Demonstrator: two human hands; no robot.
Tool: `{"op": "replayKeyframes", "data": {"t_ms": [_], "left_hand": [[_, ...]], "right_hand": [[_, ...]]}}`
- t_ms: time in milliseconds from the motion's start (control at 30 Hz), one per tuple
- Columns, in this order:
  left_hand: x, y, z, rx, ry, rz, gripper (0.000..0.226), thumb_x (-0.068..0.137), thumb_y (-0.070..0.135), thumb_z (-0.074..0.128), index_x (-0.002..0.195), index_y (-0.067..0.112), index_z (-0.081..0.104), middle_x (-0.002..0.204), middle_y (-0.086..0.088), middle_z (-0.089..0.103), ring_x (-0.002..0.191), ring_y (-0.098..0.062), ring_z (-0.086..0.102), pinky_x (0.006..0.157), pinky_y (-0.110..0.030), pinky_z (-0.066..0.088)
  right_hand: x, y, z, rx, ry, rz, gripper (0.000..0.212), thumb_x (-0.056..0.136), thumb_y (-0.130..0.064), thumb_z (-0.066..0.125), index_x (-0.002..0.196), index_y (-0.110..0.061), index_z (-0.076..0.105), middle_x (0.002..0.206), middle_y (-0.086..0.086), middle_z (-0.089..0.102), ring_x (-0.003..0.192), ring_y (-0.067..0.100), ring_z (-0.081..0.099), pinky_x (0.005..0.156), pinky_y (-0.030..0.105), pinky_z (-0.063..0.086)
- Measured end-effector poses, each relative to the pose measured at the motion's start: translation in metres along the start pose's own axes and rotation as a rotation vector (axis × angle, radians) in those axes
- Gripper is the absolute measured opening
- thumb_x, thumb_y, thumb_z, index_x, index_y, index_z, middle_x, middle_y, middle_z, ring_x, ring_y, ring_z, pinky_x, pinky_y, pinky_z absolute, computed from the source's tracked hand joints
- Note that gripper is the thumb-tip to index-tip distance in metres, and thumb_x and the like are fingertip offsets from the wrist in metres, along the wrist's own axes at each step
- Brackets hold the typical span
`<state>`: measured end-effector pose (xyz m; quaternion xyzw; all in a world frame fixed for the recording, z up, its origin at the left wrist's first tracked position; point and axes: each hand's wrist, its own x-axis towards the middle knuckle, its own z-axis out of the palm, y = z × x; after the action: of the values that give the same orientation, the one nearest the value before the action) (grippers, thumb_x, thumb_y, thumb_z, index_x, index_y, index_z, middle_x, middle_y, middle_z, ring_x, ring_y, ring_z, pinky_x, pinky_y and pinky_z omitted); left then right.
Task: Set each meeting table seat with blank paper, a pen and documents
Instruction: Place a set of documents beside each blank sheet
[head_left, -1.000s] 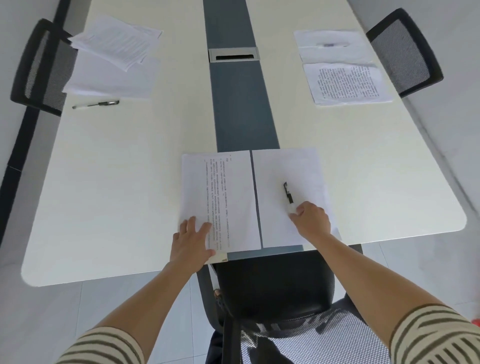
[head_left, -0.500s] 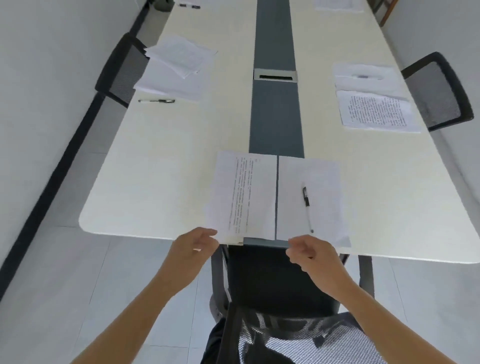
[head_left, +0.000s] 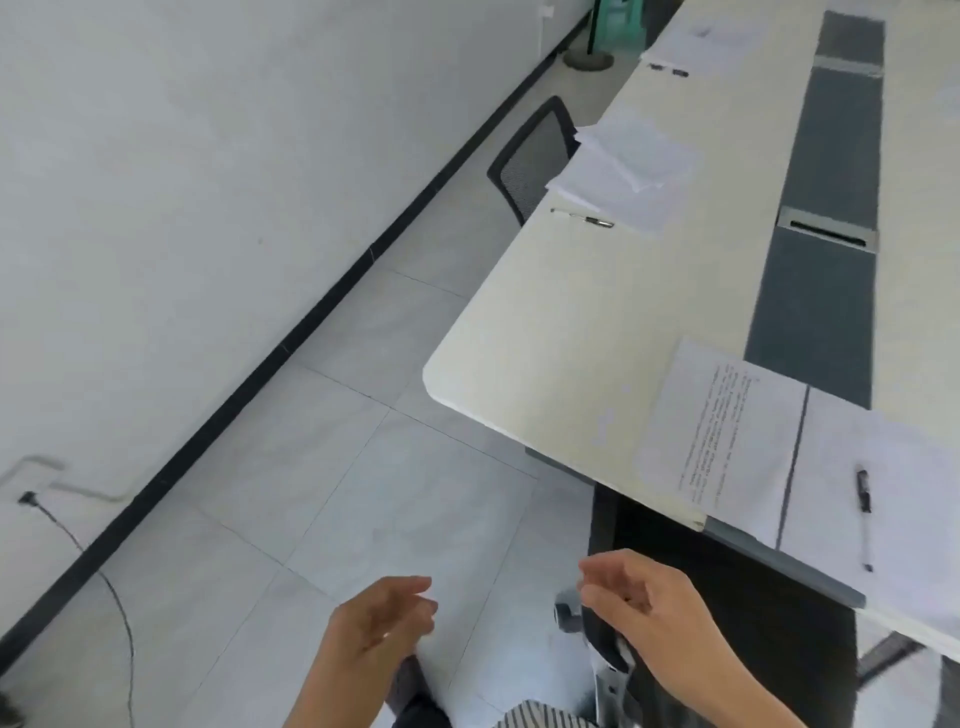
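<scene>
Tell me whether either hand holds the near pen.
No: the near pen lies on the blank sheet; the left hand and right hand are empty.

Office meeting room: long table (head_left: 545, 332), chairs (head_left: 535, 156)

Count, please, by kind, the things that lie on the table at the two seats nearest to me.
Pens: 2, the near pen on the blank sheet, and the side pen beside the piles.
Printed document: 1.
Blank sheet: 1.
Paper piles: 2, the upper pile lying on the lower pile.
Total: 6.
</scene>
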<state>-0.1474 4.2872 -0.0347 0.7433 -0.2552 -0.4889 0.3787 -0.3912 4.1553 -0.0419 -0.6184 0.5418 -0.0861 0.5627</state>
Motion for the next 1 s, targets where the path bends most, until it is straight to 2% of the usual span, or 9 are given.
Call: {"op": "replayKeyframes", "data": {"t_ms": [100, 200, 333, 433, 667, 867, 933, 1000], "left_hand": [[0.011, -0.005, -0.071, 0.008, 0.03, 0.026, 0.019, 0.087, 0.005, 0.065, 0.096, 0.021, 0.07, 0.088, 0.002, 0.077, 0.081, -0.014, 0.072, 0.072, -0.025, 0.053], [0.017, -0.016, -0.151, 0.008, 0.134, 0.034, 0.018, 0.087, 0.007, 0.065, 0.098, 0.021, 0.07, 0.09, 0.003, 0.077, 0.084, -0.013, 0.072, 0.077, -0.03, 0.053], [0.027, -0.02, -0.23, -0.051, 0.265, 0.04, 0.018, 0.087, 0.002, 0.064, 0.096, 0.016, 0.071, 0.087, -0.002, 0.077, 0.079, -0.017, 0.073, 0.074, -0.038, 0.054], [0.051, -0.019, -0.251, -0.07, 0.284, 0.026, 0.017, 0.087, 0.001, 0.063, 0.097, 0.013, 0.07, 0.086, -0.003, 0.077, 0.077, -0.016, 0.073, 0.075, -0.041, 0.055], [0.146, 0.023, -0.272, -0.02, 0.149, 0.005, 0.019, 0.085, 0.005, 0.067, 0.099, 0.017, 0.07, 0.091, 0.001, 0.077, 0.084, -0.015, 0.072, 0.081, -0.039, 0.055], [0.247, 0.102, -0.325, 0.066, 0.131, 0.062, 0.017, 0.084, 0.006, 0.068, 0.096, 0.019, 0.071, 0.09, 0.003, 0.077, 0.085, -0.013, 0.072, 0.078, -0.034, 0.056], [0.278, 0.134, -0.341, 0.062, 0.135, 0.103, 0.015, 0.081, 0.019, 0.072, 0.096, 0.018, 0.071, 0.089, 0.002, 0.077, 0.085, -0.014, 0.072, 0.077, -0.032, 0.056], [0.309, 0.158, -0.352, 0.064, 0.141, 0.129, 0.033, 0.069, 0.038, 0.072, 0.096, 0.019, 0.071, 0.089, 0.003, 0.077, 0.084, -0.012, 0.072, 0.076, -0.032, 0.056]], "right_hand": [[0.022, -0.043, 0.052, 0.024, 0.017, -0.035, 0.015, 0.086, -0.021, 0.072, 0.097, -0.031, 0.072, 0.091, -0.015, 0.076, 0.088, 0.001, 0.071, 0.081, 0.022, 0.057], [0.042, -0.087, 0.106, 0.01, -0.022, -0.072, 0.015, 0.086, -0.02, 0.073, 0.097, -0.03, 0.072, 0.091, -0.016, 0.076, 0.088, 0.0, 0.071, 0.077, 0.015, 0.052], [0.062, -0.133, 0.151, 0.009, -0.052, -0.125, 0.017, 0.085, -0.015, 0.073, 0.095, -0.027, 0.072, 0.089, -0.013, 0.077, 0.086, 0.002, 0.071, 0.077, 0.015, 0.054], [0.083, -0.154, 0.164, 0.042, -0.044, -0.125, 0.017, 0.085, -0.013, 0.073, 0.095, -0.027, 0.073, 0.089, -0.012, 0.077, 0.086, 0.001, 0.07, 0.075, 0.011, 0.052], [0.173, -0.192, 0.182, 0.099, 0.013, -0.072, 0.019, 0.082, -0.009, 0.075, 0.091, -0.026, 0.074, 0.087, -0.009, 0.078, 0.084, 0.004, 0.071, 0.078, 0.019, 0.051], [0.28, -0.262, 0.182, 0.12, 0.025, -0.118, 0.017, 0.083, -0.009, 0.074, 0.093, -0.023, 0.074, 0.086, -0.008, 0.077, 0.083, 0.004, 0.071, 0.072, 0.01, 0.051], [0.315, -0.294, 0.176, 0.118, 0.025, -0.147, 0.016, 0.084, -0.011, 0.074, 0.093, -0.025, 0.074, 0.087, -0.009, 0.077, 0.083, 0.004, 0.07, 0.074, 0.011, 0.052], [0.347, -0.323, 0.167, 0.131, 0.027, -0.158, 0.016, 0.085, -0.012, 0.073, 0.093, -0.026, 0.074, 0.088, -0.009, 0.077, 0.083, 0.004, 0.069, 0.075, 0.012, 0.052]]}}
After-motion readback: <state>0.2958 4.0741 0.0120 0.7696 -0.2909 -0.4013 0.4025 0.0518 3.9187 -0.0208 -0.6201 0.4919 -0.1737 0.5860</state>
